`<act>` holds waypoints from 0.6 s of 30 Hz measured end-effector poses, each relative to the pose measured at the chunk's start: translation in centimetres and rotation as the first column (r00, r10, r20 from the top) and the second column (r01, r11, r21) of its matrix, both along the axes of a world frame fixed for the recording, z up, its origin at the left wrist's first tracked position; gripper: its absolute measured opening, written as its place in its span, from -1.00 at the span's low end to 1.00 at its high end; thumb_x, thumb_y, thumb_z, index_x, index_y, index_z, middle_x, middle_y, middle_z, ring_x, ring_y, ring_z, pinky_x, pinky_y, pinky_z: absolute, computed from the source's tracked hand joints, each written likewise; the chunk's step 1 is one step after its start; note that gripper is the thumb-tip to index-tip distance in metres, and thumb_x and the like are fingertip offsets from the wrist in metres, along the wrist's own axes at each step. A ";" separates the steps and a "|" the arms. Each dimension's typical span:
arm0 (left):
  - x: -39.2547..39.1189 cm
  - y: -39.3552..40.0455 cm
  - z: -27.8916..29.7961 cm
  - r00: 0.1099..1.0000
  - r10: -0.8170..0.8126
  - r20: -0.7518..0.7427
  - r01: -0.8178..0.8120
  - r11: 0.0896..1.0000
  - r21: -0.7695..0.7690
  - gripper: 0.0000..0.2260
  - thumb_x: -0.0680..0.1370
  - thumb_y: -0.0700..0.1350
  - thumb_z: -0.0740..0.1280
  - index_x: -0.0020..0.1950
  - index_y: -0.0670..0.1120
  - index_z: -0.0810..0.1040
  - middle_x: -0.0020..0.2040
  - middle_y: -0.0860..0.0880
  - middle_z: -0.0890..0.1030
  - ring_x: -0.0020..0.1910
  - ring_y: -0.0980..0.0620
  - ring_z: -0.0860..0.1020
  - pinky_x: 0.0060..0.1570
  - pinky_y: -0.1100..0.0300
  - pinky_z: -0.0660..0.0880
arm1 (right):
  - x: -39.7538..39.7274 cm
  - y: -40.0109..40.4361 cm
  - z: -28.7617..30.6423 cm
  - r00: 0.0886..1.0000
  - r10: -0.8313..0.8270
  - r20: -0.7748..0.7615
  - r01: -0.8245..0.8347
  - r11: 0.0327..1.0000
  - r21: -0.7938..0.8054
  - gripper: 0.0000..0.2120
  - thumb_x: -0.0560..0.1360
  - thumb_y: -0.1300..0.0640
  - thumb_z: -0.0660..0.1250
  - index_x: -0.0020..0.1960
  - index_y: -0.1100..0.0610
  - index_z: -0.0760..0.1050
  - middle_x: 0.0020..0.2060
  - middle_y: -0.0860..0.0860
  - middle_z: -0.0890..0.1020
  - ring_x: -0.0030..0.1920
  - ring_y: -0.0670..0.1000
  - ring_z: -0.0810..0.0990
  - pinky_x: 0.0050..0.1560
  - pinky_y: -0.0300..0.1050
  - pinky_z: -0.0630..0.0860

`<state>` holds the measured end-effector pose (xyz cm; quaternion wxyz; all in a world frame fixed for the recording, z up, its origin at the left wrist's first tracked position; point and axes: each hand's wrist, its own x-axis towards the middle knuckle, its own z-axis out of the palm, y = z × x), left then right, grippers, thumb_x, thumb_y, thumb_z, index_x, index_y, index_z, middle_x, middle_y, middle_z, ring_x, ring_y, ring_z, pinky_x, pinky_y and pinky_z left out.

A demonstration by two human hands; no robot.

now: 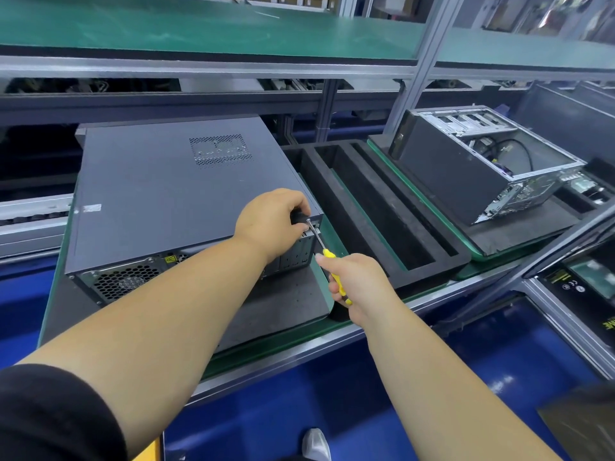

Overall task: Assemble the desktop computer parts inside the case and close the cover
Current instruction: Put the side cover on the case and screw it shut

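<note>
The computer case (173, 194) lies on its side at about 9 o'clock from the frame's centre, resting on a dark foam pad (286, 304) that sits on a green-edged tray (336, 242). Its grey cover (149, 181) is on and faces up, with a perforated vent patch (219, 149) toward 12 o'clock and a small white label (91, 207) near the 9 o'clock edge. The rear panel faces the person, showing a honeycomb fan grille (128, 281). At the case's rear corner nearest the centre, the left hand (271, 224) is curled around a small black part (299, 217) and presses against the corner. The right hand (357, 282), at 5 o'clock from that corner, grips the yellow handle of a screwdriver (327, 257); the metal shaft runs up toward 11 o'clock and its tip meets the case corner just beside the left hand's fingers. Whether a screw sits under the tip is too small to tell. At 3 o'clock from the case lies a black foam insert (376, 207) with long slots. Further toward 2 o'clock stands a second case (479, 164), open, its metal frame and cables exposed, on its own foam pad. The table (332, 341) has an aluminium front rail, a green shelf (199, 28) runs overhead at 12 o'clock, and the blue floor (299, 400) shows below at 6 o'clock.
</note>
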<state>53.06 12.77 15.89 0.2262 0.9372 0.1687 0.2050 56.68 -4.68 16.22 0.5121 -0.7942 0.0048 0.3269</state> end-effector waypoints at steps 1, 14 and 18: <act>0.0 0.0 0.0 1.000 0.001 0.001 -0.001 1.000 -0.001 -0.86 0.44 -0.05 0.47 -0.07 0.11 0.55 -0.03 0.14 0.59 -0.06 0.06 0.53 -0.16 0.21 0.43 | 0.0 0.0 0.0 0.999 0.006 0.054 -0.005 1.000 -0.026 -0.67 0.48 -0.10 0.45 -0.16 0.17 0.54 -0.35 0.05 0.55 -0.43 -0.04 0.46 -0.39 -0.18 0.43; 0.1 0.2 -0.1 1.000 -0.008 0.000 0.008 1.000 0.023 -0.85 0.45 -0.05 0.47 -0.06 0.10 0.54 -0.05 0.14 0.58 -0.08 0.06 0.52 -0.16 0.19 0.44 | 0.1 -0.1 0.0 0.992 -0.066 -0.108 0.070 0.997 0.027 -0.67 0.48 -0.10 0.47 -0.08 0.18 0.56 -0.30 0.06 0.52 -0.42 -0.05 0.42 -0.45 -0.22 0.40; 0.1 0.2 -0.2 1.000 -0.004 0.006 0.003 0.999 0.033 -0.87 0.45 -0.06 0.45 -0.07 0.09 0.54 -0.05 0.14 0.58 -0.08 0.06 0.52 -0.17 0.18 0.45 | 0.4 0.5 0.3 0.996 -0.043 -0.080 0.035 0.995 -0.098 -0.57 0.60 -0.17 0.26 -0.21 0.15 0.60 -0.34 0.03 0.62 -0.44 -0.04 0.42 -0.41 -0.19 0.40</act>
